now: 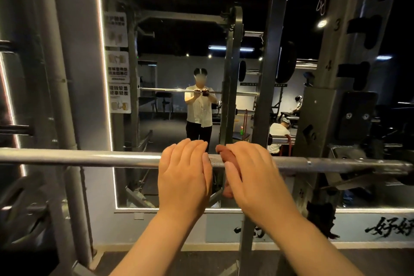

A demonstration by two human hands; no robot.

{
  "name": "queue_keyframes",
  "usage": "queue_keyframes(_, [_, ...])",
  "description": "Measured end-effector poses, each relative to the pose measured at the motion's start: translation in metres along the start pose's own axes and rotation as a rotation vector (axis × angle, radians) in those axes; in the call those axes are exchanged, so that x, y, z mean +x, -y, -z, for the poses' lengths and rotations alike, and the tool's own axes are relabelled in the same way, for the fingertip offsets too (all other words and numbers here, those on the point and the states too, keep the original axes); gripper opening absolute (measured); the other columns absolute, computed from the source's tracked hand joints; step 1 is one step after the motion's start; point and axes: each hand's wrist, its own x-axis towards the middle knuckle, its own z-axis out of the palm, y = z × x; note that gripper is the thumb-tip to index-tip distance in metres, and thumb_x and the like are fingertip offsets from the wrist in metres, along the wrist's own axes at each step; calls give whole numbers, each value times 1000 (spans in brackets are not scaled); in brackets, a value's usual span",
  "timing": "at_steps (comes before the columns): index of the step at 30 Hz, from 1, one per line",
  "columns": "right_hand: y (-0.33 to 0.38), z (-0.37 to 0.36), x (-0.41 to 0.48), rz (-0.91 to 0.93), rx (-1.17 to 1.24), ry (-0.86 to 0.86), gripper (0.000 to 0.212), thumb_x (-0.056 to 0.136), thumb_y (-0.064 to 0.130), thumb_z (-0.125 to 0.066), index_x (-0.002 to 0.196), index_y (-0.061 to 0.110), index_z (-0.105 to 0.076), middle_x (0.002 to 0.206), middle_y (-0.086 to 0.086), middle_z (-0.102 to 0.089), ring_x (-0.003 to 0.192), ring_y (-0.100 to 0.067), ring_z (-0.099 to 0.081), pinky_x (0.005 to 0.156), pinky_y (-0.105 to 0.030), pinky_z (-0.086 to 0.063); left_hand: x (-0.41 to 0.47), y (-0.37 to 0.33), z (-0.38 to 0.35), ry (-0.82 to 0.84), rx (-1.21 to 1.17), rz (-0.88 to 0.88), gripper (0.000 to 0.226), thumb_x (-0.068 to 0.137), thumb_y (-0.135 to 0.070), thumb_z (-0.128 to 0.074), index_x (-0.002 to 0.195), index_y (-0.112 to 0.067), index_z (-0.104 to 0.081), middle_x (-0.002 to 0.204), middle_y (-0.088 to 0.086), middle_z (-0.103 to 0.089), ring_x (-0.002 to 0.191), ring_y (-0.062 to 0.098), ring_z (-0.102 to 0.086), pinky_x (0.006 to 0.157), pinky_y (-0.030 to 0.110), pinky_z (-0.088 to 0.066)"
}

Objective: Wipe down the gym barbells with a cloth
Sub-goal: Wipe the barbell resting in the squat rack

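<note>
Head view, left to right. A smooth grey round post [60, 74] stands at the far left. Beside it a thin white light strip [105, 74] frames a wall mirror [174, 29], and three rectangular printed signs [118, 83] are stuck down the glass's left edge. The mirror reflects a person in a pale shirt with both hands on a bar.

A steel bar [89, 157] runs level across the whole view. It is smooth and matt on the left, finely knurled right of centre, and ends in a ringed collar [309, 161] near the right.

The left hand [184, 177] rests palm down on top of the bar at the centre. Its fingers [190, 148] are laid nearly straight across the bar and grip nothing.

Just right of it, a soft, rust-brown cloth [226, 154] is bunched around the bar, with folds above and a tail hanging below. The right hand [253, 177] holds this cloth against the knurled steel, with fingers curved over it and the thumb [231, 170] lying along its near face.

At the far right rises a square dark metal upright [336, 51], cut with hook-shaped slots and stamped with numbers.
</note>
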Motion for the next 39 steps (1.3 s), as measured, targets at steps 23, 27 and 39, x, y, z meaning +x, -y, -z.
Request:
queue_keyframes(23, [29,-24,2,0,-8,-96,46,107,38,-23,145,22,-42,147,3,-48,143,-16,-35,123,-35,-26,-12,12,-8,-37,-26,8,41,107,-26,-39,133,-8,-66,138,7,-63,136,25,-52,124,47,-24])
queue_keyframes(27, [38,1,29,31,-73,171,55,95,51,-21,130,25,-56,125,7,-57,119,-14,-48,108,-30,-40,-12,10,-8,-58,-58,18,41,106,-24,-40,132,-7,-66,137,7,-64,134,26,-54,120,49,-28])
queue_keyframes(39, [38,-13,19,114,-115,-7,37,99,38,-30,126,25,-52,118,6,-59,113,-14,-52,107,-34,-44,-12,23,1,-32,-154,-37,47,109,-30,-28,133,-10,-64,138,4,-63,134,20,-52,124,42,-22])
